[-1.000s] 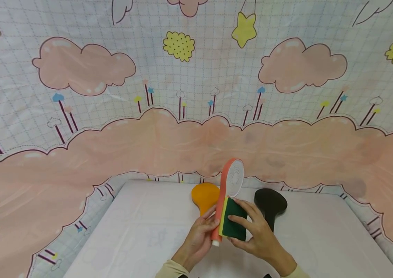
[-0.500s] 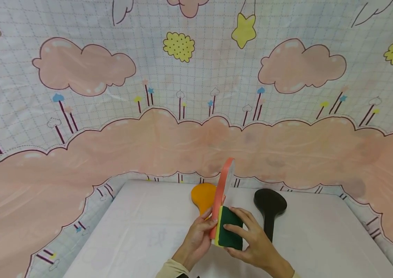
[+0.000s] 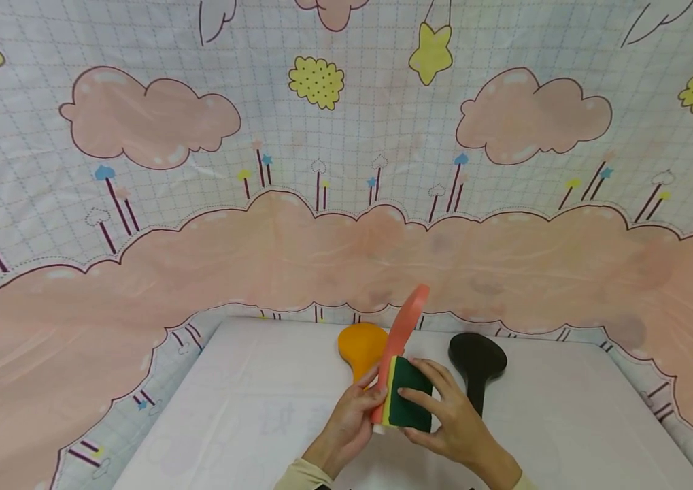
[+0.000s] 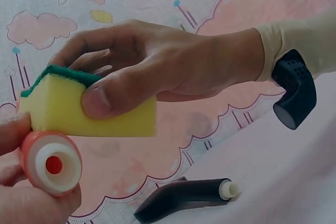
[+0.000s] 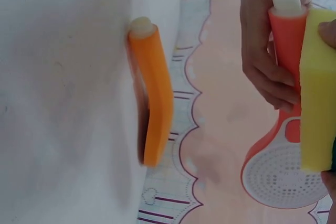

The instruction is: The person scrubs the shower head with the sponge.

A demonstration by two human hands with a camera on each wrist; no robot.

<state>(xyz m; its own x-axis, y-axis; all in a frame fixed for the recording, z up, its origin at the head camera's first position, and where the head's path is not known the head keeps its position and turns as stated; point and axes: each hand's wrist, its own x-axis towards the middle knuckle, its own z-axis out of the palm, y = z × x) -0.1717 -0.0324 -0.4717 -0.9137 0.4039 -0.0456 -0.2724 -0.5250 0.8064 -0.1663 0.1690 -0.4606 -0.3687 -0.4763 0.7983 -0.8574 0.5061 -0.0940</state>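
Three shower heads are in front of you: a coral head [image 3: 400,344] in your hands, an orange head [image 3: 360,346] lying on the table at about 11 o'clock from your hands, and a black head [image 3: 477,361] lying at about 2 o'clock. One sponge [image 3: 409,394] completes the count. Your left hand [image 3: 349,422] curls around the coral head's handle, thumb and fingers wrapped on it, with the white threaded end [image 4: 52,163] pointing down toward you and the spray face [image 5: 283,174] tilted up toward 1 o'clock. Your right hand [image 3: 453,415] pinches the sponge, thumb on the yellow side [image 4: 100,111] and fingers over the green side, pressing the yellow face flat against the handle just above your left fingers. So the sponge sits between your two hands, touching the coral head at 3 o'clock of the handle. The orange head lies just behind your left hand, handle toward you, and the black head lies just beyond your right hand, its handle end [image 4: 229,189] also toward you; both are close, with only narrow gaps to your knuckles. The white table [image 3: 248,408] gives you wide open room at 9 o'clock and a fair stretch at 3 o'clock before its right edge [image 3: 646,408]. Its far edge [image 3: 297,321] runs just past the two lying heads, where the cloud-printed backdrop [image 3: 322,224] rises.
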